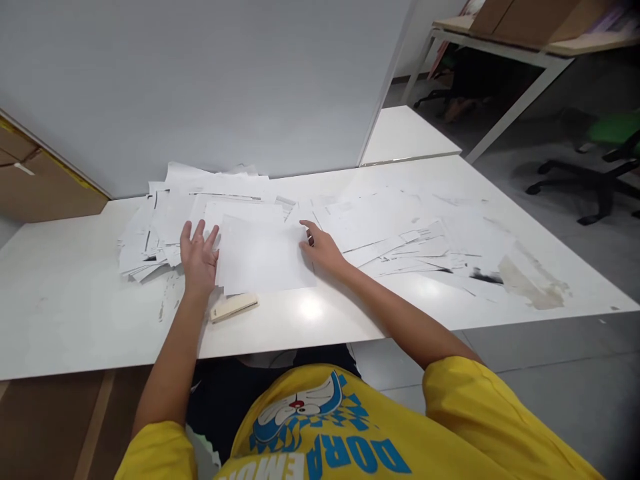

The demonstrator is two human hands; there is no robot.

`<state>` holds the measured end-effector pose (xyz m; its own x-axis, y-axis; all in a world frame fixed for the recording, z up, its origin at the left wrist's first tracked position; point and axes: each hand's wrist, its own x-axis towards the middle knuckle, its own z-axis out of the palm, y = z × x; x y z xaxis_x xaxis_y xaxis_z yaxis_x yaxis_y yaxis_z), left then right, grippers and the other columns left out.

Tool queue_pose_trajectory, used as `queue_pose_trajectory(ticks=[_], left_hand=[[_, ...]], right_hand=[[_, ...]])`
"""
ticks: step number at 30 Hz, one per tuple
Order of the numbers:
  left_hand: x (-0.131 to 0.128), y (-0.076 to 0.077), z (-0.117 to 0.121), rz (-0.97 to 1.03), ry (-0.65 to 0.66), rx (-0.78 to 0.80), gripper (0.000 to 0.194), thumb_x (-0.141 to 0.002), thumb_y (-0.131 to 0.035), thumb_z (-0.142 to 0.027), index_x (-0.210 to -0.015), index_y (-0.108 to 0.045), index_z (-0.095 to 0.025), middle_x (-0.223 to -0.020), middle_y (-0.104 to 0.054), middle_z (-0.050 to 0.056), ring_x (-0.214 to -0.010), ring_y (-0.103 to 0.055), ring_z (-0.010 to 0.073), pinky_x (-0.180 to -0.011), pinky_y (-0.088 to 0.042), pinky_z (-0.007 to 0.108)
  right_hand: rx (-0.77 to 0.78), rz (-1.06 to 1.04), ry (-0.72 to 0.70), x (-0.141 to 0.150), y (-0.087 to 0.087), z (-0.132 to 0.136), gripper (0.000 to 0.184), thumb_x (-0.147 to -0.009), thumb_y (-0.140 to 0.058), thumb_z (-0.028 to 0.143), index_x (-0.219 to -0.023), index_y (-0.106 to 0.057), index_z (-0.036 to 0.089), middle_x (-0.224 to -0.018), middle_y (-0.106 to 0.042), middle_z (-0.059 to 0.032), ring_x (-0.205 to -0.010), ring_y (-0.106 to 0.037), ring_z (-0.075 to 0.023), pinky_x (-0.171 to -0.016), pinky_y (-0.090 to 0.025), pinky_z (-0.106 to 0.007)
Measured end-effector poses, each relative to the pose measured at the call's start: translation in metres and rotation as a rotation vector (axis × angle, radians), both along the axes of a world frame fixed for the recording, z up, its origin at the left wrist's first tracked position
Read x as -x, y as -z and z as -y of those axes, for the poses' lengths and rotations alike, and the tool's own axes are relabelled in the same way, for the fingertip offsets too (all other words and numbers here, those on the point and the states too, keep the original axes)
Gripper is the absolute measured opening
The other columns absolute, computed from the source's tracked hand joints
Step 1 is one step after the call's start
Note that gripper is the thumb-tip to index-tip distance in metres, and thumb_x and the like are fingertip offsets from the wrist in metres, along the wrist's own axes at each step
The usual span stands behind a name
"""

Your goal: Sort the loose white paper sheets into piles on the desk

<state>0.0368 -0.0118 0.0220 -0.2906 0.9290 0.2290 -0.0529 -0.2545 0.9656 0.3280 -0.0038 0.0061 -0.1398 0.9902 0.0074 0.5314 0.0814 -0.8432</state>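
Between the left hand [200,263] (fingers spread, no hold visible) and the right hand [323,248], fingers half curled, hold unclear, sits a white sheet [265,260]: likely light, flexible, easily creased; grasp opposite edges. Beyond: a paper pile [173,212].

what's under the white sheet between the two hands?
Past the far edge of the sheet, more white paper shows; past its near edge, the white table. Anything beneath its middle is covered, so I can't tell whether more sheets lie there.
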Motion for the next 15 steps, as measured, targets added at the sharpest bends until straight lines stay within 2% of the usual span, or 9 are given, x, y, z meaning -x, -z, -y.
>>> queue_pose_trajectory(ticks=[3, 5, 7, 9, 12, 15], left_hand=[[0.003, 0.000, 0.000, -0.085, 0.056, 0.115, 0.077, -0.081, -0.076, -0.058, -0.148, -0.048, -0.032, -0.154, -0.055, 0.016, -0.129, -0.065, 0.0334, -0.093, -0.061, 0.042], [0.004, 0.001, 0.000, -0.198, 0.060, 0.137, 0.076, -0.079, -0.077, -0.062, -0.143, -0.056, -0.027, -0.146, -0.061, 0.016, -0.129, -0.064, 0.0334, -0.101, -0.058, 0.044], [0.004, 0.003, 0.000, -0.312, 0.062, 0.134, 0.068, -0.081, -0.073, -0.065, -0.135, -0.063, -0.025, -0.144, -0.064, 0.015, -0.136, -0.059, 0.0330, -0.113, -0.049, 0.047], [0.004, 0.005, -0.001, -0.422, 0.099, 0.139, 0.060, -0.083, -0.071, -0.063, -0.129, -0.067, -0.024, -0.141, -0.065, 0.013, -0.138, -0.057, 0.0318, -0.118, -0.044, 0.048], [0.003, 0.007, -0.001, -0.519, 0.091, 0.143, 0.056, -0.079, -0.077, -0.059, -0.122, -0.069, -0.023, -0.125, -0.072, 0.012, -0.119, -0.068, 0.0309, -0.108, -0.052, 0.049], [0.001, 0.011, -0.003, -0.450, -0.015, -0.001, 0.058, -0.077, -0.078, -0.062, -0.116, -0.069, -0.020, -0.110, -0.074, 0.011, -0.105, -0.071, 0.0272, -0.097, -0.058, 0.043]], right_hand=[[-0.027, -0.070, 0.011, 0.000, 0.003, -0.002, 0.063, -0.088, -0.051, 0.022, -0.151, -0.046, 0.020, -0.107, -0.066, -0.0080, -0.084, -0.060, -0.0214, -0.085, -0.050, -0.040], [-0.051, -0.124, 0.038, 0.002, 0.004, -0.002, 0.061, -0.087, -0.050, 0.022, -0.149, -0.048, 0.022, -0.107, -0.066, -0.0067, -0.081, -0.058, -0.0199, -0.083, -0.051, -0.039], [-0.069, -0.172, 0.071, 0.003, 0.004, -0.001, 0.059, -0.087, -0.050, 0.023, -0.147, -0.049, 0.023, -0.107, -0.066, -0.0063, -0.079, -0.057, -0.0190, -0.083, -0.051, -0.038], [-0.082, -0.210, 0.092, 0.004, 0.004, -0.001, 0.058, -0.088, -0.051, 0.025, -0.146, -0.050, 0.023, -0.109, -0.066, -0.0064, -0.078, -0.057, -0.0185, -0.083, -0.051, -0.038], [-0.090, -0.288, 0.113, 0.004, 0.005, -0.004, 0.056, -0.087, -0.055, 0.029, -0.143, -0.053, 0.024, -0.109, -0.066, -0.0054, -0.083, -0.058, -0.0190, -0.088, -0.051, -0.039], [-0.072, -0.458, 0.176, 0.002, 0.006, -0.011, 0.059, -0.082, -0.064, 0.035, -0.139, -0.052, 0.026, -0.120, -0.064, -0.0080, -0.100, -0.061, -0.0225, -0.097, -0.051, -0.042]])
